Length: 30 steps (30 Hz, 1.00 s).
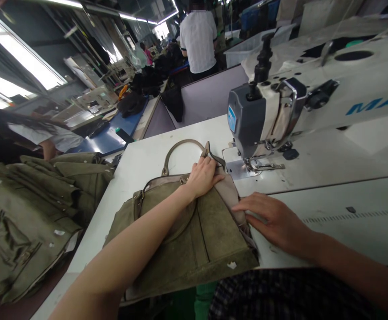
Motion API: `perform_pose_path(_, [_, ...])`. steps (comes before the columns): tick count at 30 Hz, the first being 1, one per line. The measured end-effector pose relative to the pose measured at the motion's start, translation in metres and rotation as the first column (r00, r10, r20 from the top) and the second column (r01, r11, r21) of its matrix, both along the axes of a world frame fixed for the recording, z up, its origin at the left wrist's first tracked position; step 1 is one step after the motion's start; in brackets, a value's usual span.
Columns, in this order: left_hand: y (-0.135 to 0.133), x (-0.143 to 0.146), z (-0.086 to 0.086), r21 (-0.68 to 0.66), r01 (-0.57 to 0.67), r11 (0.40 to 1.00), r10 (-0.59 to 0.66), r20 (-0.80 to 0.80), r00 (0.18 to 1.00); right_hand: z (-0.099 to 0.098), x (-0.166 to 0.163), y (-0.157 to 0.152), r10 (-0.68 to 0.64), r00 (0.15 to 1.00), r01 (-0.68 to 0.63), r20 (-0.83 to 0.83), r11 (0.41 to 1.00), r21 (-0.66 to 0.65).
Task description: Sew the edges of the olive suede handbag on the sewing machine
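Pressing my left hand flat on the bag top and right hand flat at its right edge, hands apart, gripping nothing, sewing machine just beyond.

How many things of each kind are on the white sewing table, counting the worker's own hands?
Olive bag: 1
Sewing machine: 1
Hands on the bag: 2, the left hand and the right hand
Total: 4
The heap of olive pieces lies off the table to the left; its number cannot be told.
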State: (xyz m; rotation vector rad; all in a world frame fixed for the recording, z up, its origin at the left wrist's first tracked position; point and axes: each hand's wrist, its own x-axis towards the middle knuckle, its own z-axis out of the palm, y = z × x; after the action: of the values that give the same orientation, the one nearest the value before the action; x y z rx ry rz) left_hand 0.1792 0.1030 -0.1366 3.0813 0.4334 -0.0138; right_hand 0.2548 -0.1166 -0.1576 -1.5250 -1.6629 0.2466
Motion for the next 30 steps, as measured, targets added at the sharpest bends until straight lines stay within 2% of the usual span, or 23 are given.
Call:
perform_pose_path(3, [0.005,0.005,0.0,-0.034,-0.006,0.999,0.006,-0.019,1.0,0.003,0.002,0.002,0.123,0.992,-0.122,-0.015,0.991,0.05])
perform_pose_path(5, [0.009,0.008,0.001,-0.061,0.0,0.998,-0.003,-0.036,0.999,0.003,0.002,0.002,0.162,0.986,-0.16,-0.038,0.985,0.061])
perform_pose_path(8, [0.009,0.007,0.002,-0.087,0.006,0.996,-0.008,-0.026,1.0,0.001,-0.004,-0.002,0.13,0.991,-0.13,-0.008,0.991,0.018])
perform_pose_path(10, [0.005,0.005,0.001,-0.087,-0.001,0.996,0.002,0.008,1.0,0.001,-0.009,-0.005,0.066,0.992,-0.069,0.105,0.997,0.019])
perform_pose_path(12, [0.002,0.004,0.0,-0.082,-0.01,0.997,0.013,0.036,0.999,0.001,-0.015,-0.009,-0.058,0.973,0.034,0.225,0.993,0.109])
perform_pose_path(14, [0.001,0.005,-0.002,-0.086,-0.019,0.996,0.022,0.035,0.999,0.001,-0.02,-0.012,-0.141,0.951,0.088,0.274,0.977,0.196])
perform_pose_path(16, [0.003,0.008,-0.003,-0.101,-0.02,0.995,0.021,0.008,1.0,0.0,-0.026,-0.014,-0.133,0.965,0.087,0.228,0.976,0.2])
perform_pose_path(19, [0.007,0.014,-0.004,-0.123,-0.009,0.992,0.005,-0.031,1.0,-0.005,-0.031,-0.017,-0.091,0.986,0.074,0.139,0.99,0.123])
perform_pose_path(24, [0.008,0.013,-0.005,-0.117,-0.012,0.993,0.014,0.017,1.0,-0.014,-0.032,-0.024,-0.056,0.962,0.023,0.268,0.992,0.125])
perform_pose_path(30, [0.01,0.013,-0.011,-0.14,-0.022,0.99,0.031,0.064,0.997,-0.014,-0.031,-0.026,-0.067,0.955,0.03,0.29,0.991,0.133])
